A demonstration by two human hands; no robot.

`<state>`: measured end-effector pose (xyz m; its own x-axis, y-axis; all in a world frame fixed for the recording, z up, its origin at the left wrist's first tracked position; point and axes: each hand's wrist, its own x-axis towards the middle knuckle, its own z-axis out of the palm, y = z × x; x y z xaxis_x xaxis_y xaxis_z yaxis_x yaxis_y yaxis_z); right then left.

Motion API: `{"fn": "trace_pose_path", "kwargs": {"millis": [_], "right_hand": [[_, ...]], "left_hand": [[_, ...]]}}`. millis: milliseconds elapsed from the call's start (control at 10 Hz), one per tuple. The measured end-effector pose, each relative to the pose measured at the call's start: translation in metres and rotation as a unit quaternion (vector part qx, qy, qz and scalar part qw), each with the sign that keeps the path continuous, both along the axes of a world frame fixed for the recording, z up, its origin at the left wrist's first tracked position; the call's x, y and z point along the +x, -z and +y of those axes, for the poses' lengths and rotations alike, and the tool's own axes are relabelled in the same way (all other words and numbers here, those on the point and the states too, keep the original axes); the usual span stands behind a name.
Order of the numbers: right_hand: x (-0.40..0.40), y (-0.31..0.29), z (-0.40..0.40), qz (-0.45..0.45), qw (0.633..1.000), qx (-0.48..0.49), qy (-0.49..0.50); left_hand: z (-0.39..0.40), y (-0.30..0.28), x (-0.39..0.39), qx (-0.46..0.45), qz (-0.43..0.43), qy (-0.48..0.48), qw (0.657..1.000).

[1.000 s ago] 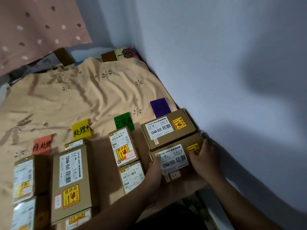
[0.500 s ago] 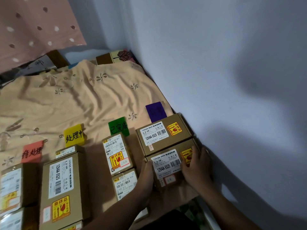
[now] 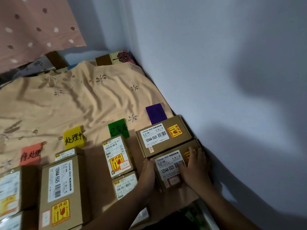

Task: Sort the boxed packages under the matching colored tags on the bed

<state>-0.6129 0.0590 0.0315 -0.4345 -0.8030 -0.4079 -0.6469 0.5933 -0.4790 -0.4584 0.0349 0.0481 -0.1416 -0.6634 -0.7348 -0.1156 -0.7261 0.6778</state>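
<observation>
My right hand [image 3: 193, 170] lies on top of the near box [image 3: 167, 170], fingers spread flat over its white label and yellow sticker, pressing rather than curling round anything. My left hand [image 3: 147, 173] cups that box's left side, at nine o'clock from it, thumb up along the edge and fingers wrapped on the wall. The box sits on the bed [image 3: 66, 103] hard by the wall [image 3: 232, 80], its far edge touching a second box [image 3: 162, 136] of the same kind at twelve o'clock. Just past that one, again at twelve, lies the purple tag [image 3: 155, 113].

At nine o'clock from my left hand stands a narrower box [image 3: 117, 156] with a yellow sticker, and the green tag [image 3: 118, 128] lies at its far end. A smaller box [image 3: 125, 185] lies at six o'clock from the narrow one, touching my left forearm.

Further towards nine o'clock the yellow tag [image 3: 73, 136] heads its own column: a small box [image 3: 68, 154] partly hidden behind a long box [image 3: 61, 193] with an upright label. At the far left, the red tag [image 3: 30, 153] lies above two more boxes [image 3: 11, 190] cut off by the frame edge.

At eleven o'clock, beyond the bed, hangs a pink spotted cloth [image 3: 33, 27].
</observation>
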Motion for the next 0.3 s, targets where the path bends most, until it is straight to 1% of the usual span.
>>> {"fn": "trace_pose_path", "kwargs": {"millis": [100, 200, 300], "right_hand": [[0.003, -0.004, -0.001, -0.006, 1.000, -0.014, 0.002], [0.010, -0.008, -0.006, -0.016, 0.997, -0.072, -0.003], [0.027, -0.020, -0.018, -0.084, 0.984, -0.156, -0.002]], "left_hand": [[-0.001, -0.009, 0.003, -0.019, -0.002, -0.003, 1.000], [0.000, -0.015, 0.013, -0.032, -0.024, -0.004, 0.999], [-0.001, -0.025, 0.028, -0.083, -0.059, -0.005, 0.995]]}}
